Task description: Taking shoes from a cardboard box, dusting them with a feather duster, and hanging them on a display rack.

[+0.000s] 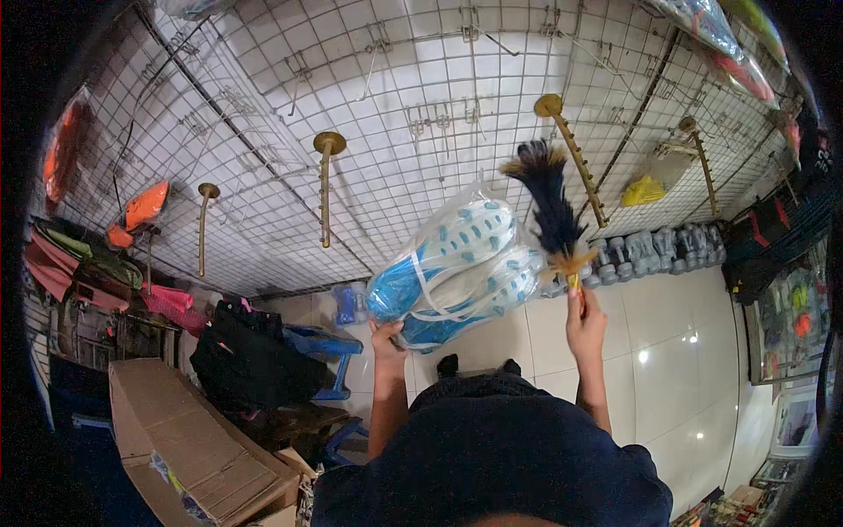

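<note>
My left hand (pixel 388 337) grips the lower left end of a clear plastic bag (pixel 454 273) in front of me. Inside is a pair of long blue-and-white items with blue patches, bound by a white strap; their exact kind cannot be told through the shiny wrap. My right hand (pixel 585 321) is closed around the handle of a feather duster (pixel 550 204). Its dark, tan-tipped feathers point up and away from me, a little right of the bag. Part of the handle is hidden by my fingers.
Ahead rises a wire grid wall (pixel 408 85) with brass-coloured display arms (pixel 325 191) jutting out. Grey dumbbells (pixel 639 253) line its foot on the right. At left are a blue plastic stool (pixel 329 349), black garments (pixel 250 356) and a cardboard box (pixel 191 441). Pale tiles (pixel 606 382) cover the floor.
</note>
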`<state>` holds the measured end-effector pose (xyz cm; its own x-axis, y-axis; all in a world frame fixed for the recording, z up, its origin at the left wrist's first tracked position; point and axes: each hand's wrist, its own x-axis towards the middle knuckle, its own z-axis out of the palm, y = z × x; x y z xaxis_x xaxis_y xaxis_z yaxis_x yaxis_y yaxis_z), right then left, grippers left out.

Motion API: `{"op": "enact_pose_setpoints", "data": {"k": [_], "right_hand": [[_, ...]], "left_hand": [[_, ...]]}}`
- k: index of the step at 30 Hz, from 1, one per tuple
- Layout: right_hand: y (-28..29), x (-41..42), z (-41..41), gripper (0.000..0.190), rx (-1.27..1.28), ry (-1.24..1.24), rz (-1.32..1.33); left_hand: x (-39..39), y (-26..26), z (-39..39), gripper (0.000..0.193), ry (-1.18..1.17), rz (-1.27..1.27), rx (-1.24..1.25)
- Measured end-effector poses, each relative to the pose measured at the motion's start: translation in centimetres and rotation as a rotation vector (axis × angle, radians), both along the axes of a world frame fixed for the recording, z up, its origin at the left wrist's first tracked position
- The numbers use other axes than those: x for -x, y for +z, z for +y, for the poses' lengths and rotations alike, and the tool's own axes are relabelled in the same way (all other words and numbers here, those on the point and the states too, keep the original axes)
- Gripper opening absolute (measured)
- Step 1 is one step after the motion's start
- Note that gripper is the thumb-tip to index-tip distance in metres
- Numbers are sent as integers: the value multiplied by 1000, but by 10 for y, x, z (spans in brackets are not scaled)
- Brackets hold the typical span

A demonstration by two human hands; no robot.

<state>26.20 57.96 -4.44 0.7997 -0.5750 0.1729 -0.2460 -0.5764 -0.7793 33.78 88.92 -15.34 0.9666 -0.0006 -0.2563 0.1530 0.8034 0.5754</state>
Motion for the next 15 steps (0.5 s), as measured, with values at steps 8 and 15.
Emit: {"op": "enact_pose_setpoints", "data": {"k": [8,15], "right_hand": [[-10,16,-6,23,-53,-29,-1],[-15,31,-5,23,-110,33,67]], "left_hand": [[7,33,-20,52,154,-117,-166],[8,32,-17,73,43,-57,-114]]}}
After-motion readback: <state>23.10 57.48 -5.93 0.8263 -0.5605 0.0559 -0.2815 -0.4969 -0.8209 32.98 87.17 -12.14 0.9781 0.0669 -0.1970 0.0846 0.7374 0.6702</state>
